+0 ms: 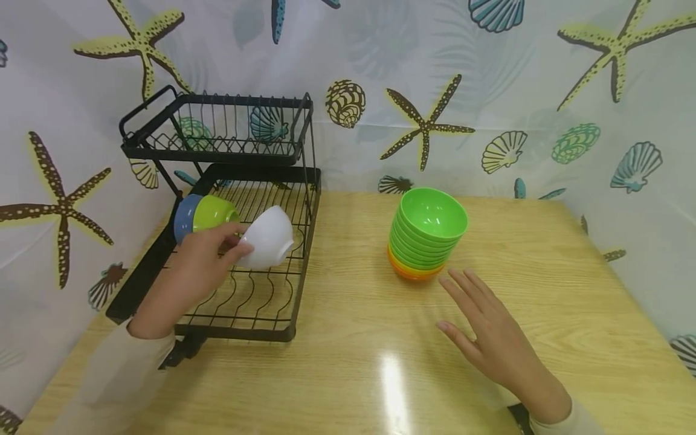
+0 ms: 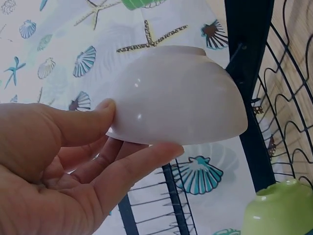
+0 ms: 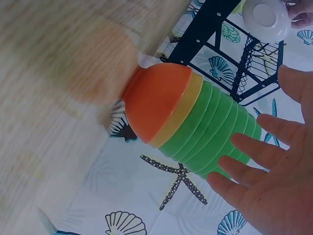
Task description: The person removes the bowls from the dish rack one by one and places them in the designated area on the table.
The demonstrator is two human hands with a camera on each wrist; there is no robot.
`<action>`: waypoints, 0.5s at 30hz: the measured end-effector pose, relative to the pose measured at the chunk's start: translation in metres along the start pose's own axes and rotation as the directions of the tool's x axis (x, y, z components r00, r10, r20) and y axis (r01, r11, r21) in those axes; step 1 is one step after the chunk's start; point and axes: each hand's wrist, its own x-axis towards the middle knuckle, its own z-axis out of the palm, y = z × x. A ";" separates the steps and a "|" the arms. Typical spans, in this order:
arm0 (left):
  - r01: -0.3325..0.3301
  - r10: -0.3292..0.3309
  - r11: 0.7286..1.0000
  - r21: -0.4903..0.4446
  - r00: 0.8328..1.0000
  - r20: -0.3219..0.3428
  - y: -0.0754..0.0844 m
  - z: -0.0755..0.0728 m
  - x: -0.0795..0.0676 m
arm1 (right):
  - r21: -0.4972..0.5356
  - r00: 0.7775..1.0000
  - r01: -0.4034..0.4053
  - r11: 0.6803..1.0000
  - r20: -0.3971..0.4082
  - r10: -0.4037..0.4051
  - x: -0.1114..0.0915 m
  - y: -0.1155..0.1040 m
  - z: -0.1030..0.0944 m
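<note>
My left hand [image 1: 198,263] pinches a white bowl [image 1: 269,237] by its rim, thumb on the outside, above the lower tier of a black dish rack [image 1: 296,290]. The bowl is tipped on its side, its foot toward the right. Just behind that hand, a green bowl [image 1: 213,211] and a blue bowl [image 1: 186,216] stand on edge in the rack. My right hand [image 1: 492,332] hovers with spread fingers, holding nothing, near a stack of bowls [image 1: 421,241]. Several green bowls sit above a yellow and an orange one; in the right wrist view, the fingers appear beside the stack [image 3: 205,129].
The rack's upper tier [image 1: 217,151] overhangs the back of the lower one. Both stand on a wooden table [image 1: 348,362]. A cloth [image 1: 359,48] printed with starfish and shells hangs behind and at both sides.
</note>
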 end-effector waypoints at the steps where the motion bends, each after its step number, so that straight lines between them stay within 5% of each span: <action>1: -0.010 0.010 1.000 -0.005 1.000 -0.003 0.003 0.001 -0.001 | 0.000 1.000 0.001 1.000 0.001 -0.001 0.000 0.000 0.000; 15: -0.179 0.179 0.983 -0.047 0.984 -0.020 0.039 0.016 -0.019 | -0.019 0.998 -0.014 1.000 0.056 0.015 0.001 0.000 0.000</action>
